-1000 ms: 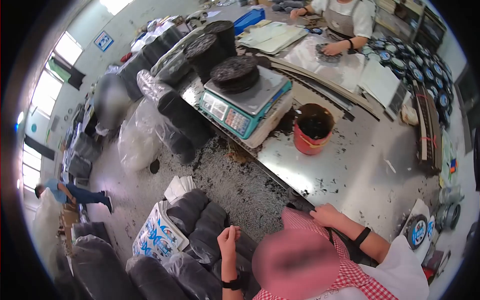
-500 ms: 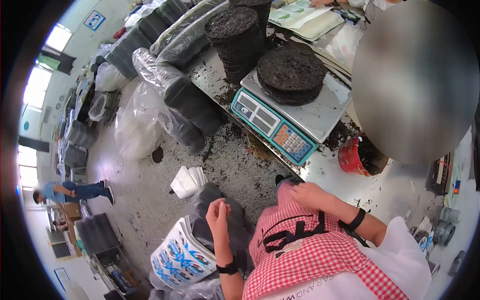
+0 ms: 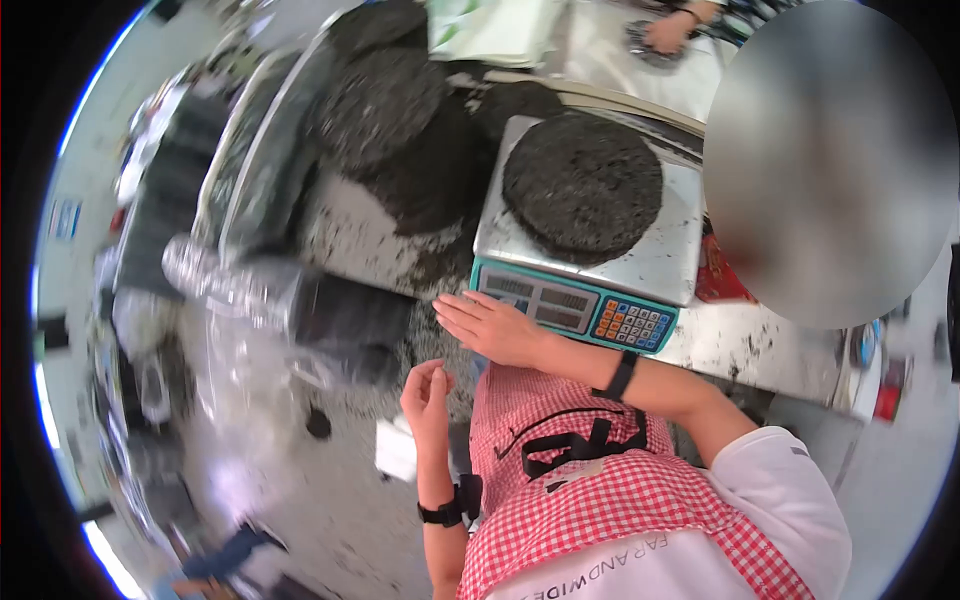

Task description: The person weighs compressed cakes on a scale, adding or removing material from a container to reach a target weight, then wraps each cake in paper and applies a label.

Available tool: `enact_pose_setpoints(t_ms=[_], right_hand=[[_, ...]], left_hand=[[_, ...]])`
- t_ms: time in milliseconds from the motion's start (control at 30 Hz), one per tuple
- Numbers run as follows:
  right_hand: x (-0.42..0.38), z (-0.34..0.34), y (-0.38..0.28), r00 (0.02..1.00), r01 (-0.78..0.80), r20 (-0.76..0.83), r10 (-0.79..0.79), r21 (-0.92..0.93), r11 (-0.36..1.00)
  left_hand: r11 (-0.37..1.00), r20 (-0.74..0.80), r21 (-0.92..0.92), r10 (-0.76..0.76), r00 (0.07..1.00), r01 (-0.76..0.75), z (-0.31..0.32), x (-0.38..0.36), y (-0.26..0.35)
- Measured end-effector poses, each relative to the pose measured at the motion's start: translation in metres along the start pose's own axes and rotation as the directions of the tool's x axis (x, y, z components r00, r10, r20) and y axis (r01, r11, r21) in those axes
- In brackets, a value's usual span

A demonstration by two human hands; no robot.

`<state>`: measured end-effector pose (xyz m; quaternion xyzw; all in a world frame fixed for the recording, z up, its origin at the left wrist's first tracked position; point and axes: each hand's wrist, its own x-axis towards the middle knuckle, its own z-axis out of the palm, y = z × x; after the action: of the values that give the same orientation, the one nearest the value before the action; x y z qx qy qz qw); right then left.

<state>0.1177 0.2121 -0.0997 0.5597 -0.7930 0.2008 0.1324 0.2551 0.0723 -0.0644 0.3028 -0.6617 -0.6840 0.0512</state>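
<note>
My right hand [image 3: 490,325] reaches across in front of the digital scale [image 3: 560,300], palm down and fingers stretched out, with nothing visible in it. Nearby, my left hand [image 3: 428,395] is raised in front of the apron with its fingers curled together; no object shows in it. On the scale's metal plate lies a thick stack of dark round cakes [image 3: 583,187] that look like dried seaweed. Taller piles of the same dark cakes [image 3: 385,110] stand on the table left of the scale.
Bagged black rolls [image 3: 340,315] lie beside the table's left end. A red container [image 3: 722,270] sits right of the scale. Across the table another person's hand [image 3: 668,35] rests on a dark item. White sheets [image 3: 397,448] are low, near my left hand.
The view has swung left and closer to the scale. My right hand has moved from the apron up to the scale's front edge, its fingers straightening. My left hand stays curled.
</note>
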Motion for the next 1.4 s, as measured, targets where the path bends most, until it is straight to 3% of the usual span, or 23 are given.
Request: enact_pose_setpoints(t_ms=[100, 133, 200, 300, 433, 500, 567, 600, 667, 700, 733, 800, 867, 933, 1000, 1067, 1100, 1133, 1200, 1233, 1333, 1367, 1400], right_hand=[[0.002, 0.008, 0.025, 0.962, -0.271, -0.007, 0.274, -0.185, 0.945], [-0.011, 0.000, 0.030, 0.942, -0.333, -0.030, 0.335, -0.229, 0.915], [-0.067, -0.029, 0.021, 0.911, -0.388, 0.056, 0.409, -0.223, 0.894], [-0.130, -0.080, -0.013, 0.723, -0.681, 0.022, 0.690, -0.145, 0.718], [-0.174, -0.133, -0.023, 0.416, -0.900, -0.350, 0.840, -0.288, 0.326], [-0.209, -0.137, 0.010, 0.266, -0.942, -0.549, 0.792, -0.321, 0.094], [-0.234, -0.150, 0.062, 0.218, -0.929, -0.619, 0.754, -0.369, -0.034], [-0.252, -0.146, 0.083, 0.215, -0.933, -0.624, 0.751, -0.360, -0.032], [-0.300, -0.122, 0.126, 0.263, -0.810, -0.499, 0.826, -0.579, -0.092], [-0.323, -0.119, 0.135, 0.194, -0.820, -0.370, 0.908, -0.569, -0.057], [-0.329, -0.124, 0.137, 0.262, -0.857, -0.421, 0.868, -0.515, 0.009], [-0.340, -0.138, 0.131, 0.113, -0.884, -0.367, 0.923, -0.461, -0.075], [-0.294, -0.170, 0.114, 0.160, -0.922, -0.506, 0.848, -0.382, -0.054], [-0.253, -0.171, 0.092, 0.163, -0.986, -0.407, 0.899, -0.026, 0.167], [-0.198, -0.172, 0.069, 0.058, -0.876, -0.197, 0.979, 0.461, 0.145], [-0.185, -0.157, 0.073, -0.124, -0.505, 0.019, 0.992, 0.859, -0.079], [-0.184, -0.154, 0.081, -0.191, -0.414, 0.059, 0.980, 0.900, -0.135], [-0.180, -0.161, 0.088, -0.209, -0.381, -0.003, 0.978, 0.921, -0.078], [-0.177, -0.189, 0.098, -0.279, -0.329, 0.015, 0.960, 0.938, -0.110], [-0.182, -0.194, 0.105, -0.318, -0.200, 0.031, 0.948, 0.975, -0.099], [-0.196, -0.210, 0.151, -0.306, -0.224, -0.067, 0.950, 0.974, -0.003], [-0.198, -0.214, 0.174, -0.272, -0.166, -0.061, 0.960, 0.986, 0.016], [-0.198, -0.217, 0.201, -0.236, -0.105, -0.054, 0.970, 0.994, 0.030]], left_hand=[[0.992, 0.186, 0.074, 0.086, 0.979, -0.101, -0.020, 0.057, 0.033], [0.993, 0.252, 0.076, 0.073, 0.965, -0.095, -0.024, 0.074, 0.043], [0.960, 0.365, 0.136, 0.181, 0.913, -0.245, -0.019, 0.104, 0.062], [0.902, 0.529, 0.128, 0.290, 0.798, -0.412, 0.026, 0.144, 0.085], [0.757, 0.656, 0.053, 0.465, 0.594, -0.652, 0.118, 0.190, 0.127], [0.797, 0.665, 0.073, 0.408, 0.625, -0.599, 0.155, 0.207, 0.136], [0.846, 0.659, 0.097, 0.340, 0.671, -0.524, 0.182, 0.212, 0.136], [0.840, 0.658, 0.100, 0.345, 0.669, -0.532, 0.188, 0.213, 0.139], [0.848, 0.672, 0.137, 0.300, 0.677, -0.512, 0.195, 0.211, 0.143], [0.885, 0.687, 0.098, 0.270, 0.675, -0.454, 0.197, 0.213, 0.139], [0.905, 0.695, 0.094, 0.238, 0.678, -0.414, 0.198, 0.215, 0.135], [0.865, 0.751, 0.122, 0.240, 0.616, -0.486, 0.202, 0.221, 0.120], [0.919, 0.708, 0.101, 0.202, 0.677, -0.381, 0.212, 0.208, 0.116], [0.932, 0.697, 0.091, 0.192, 0.691, -0.351, 0.228, 0.188, 0.110], [0.872, 0.681, 0.163, 0.239, 0.692, -0.461, 0.250, 0.165, 0.095], [0.763, 0.656, 0.273, 0.298, 0.694, -0.586, 0.277, 0.130, 0.083], [0.760, 0.667, 0.269, 0.296, 0.683, -0.592, 0.289, 0.115, 0.076], [0.758, 0.677, 0.261, 0.297, 0.673, -0.597, 0.303, 0.104, 0.071], [0.873, 0.655, 0.211, 0.207, 0.726, -0.439, 0.325, 0.088, 0.074], [0.864, 0.661, 0.197, 0.231, 0.714, -0.463, 0.336, 0.087, 0.072], [0.888, 0.687, 0.112, 0.255, 0.681, -0.447, 0.371, 0.100, 0.083], [0.918, 0.709, 0.004, 0.277, 0.648, -0.396, 0.381, 0.111, 0.092], [0.984, 0.713, -0.113, 0.176, 0.679, -0.137, 0.388, 0.110, 0.117]])
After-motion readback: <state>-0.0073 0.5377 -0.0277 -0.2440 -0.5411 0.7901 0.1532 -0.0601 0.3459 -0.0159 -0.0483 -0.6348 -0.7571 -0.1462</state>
